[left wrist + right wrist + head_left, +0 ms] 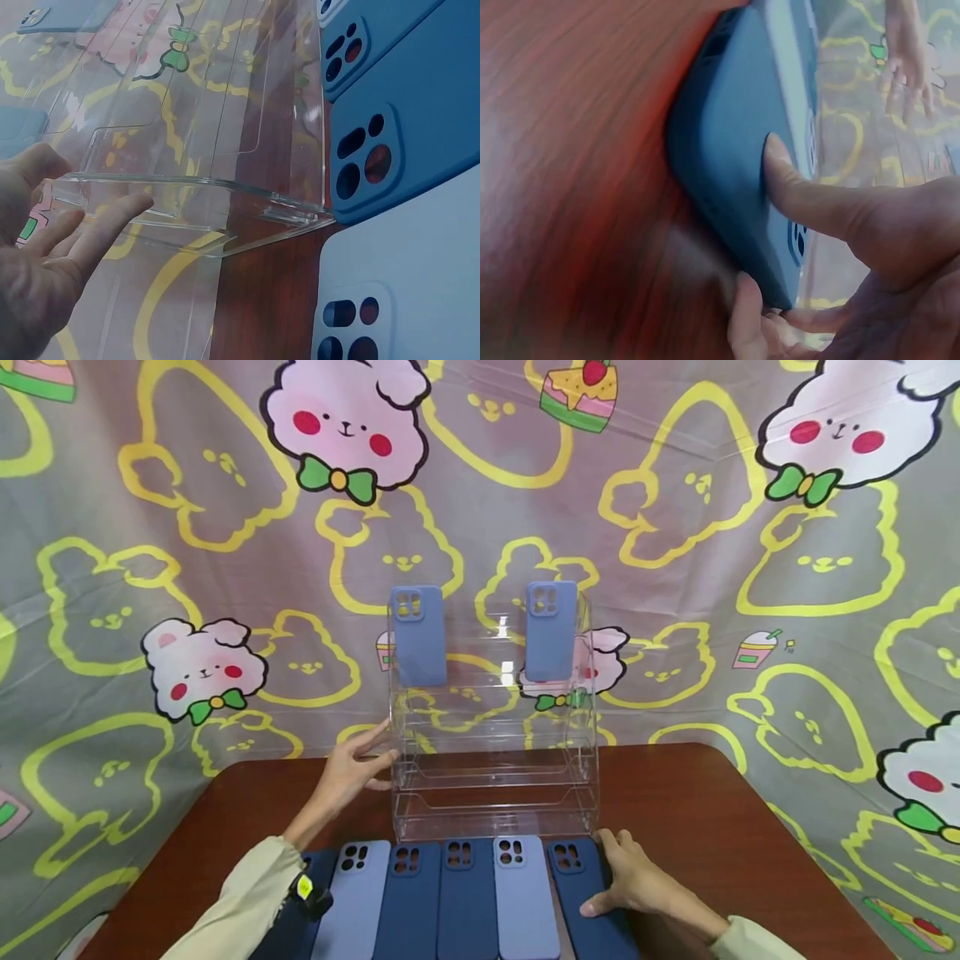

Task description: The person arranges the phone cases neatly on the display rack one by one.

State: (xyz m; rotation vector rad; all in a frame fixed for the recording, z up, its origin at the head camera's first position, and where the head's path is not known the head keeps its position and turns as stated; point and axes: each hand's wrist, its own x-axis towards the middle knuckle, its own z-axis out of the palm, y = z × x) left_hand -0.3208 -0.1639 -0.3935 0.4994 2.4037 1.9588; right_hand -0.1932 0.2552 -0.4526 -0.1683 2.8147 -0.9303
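A clear acrylic display rack (495,822) with several tiers stands on the table. Two light blue phone cases, a left one (422,647) and a right one (551,643), stand on its top tier. My left hand (358,768) is at the rack's left side, its fingers extended along the clear panel; whether they press on it is hard to tell. At the right end of a row of phone cases, my right hand (637,877) holds a dark blue phone case (735,142), thumb on its back and fingers at its side edge.
Dark blue and light blue phone cases, such as a light blue one (527,902) and a dark blue one (468,902), lie side by side before the rack. The brown table (675,802) extends to both sides. A cartoon-patterned cloth (480,518) hangs behind.
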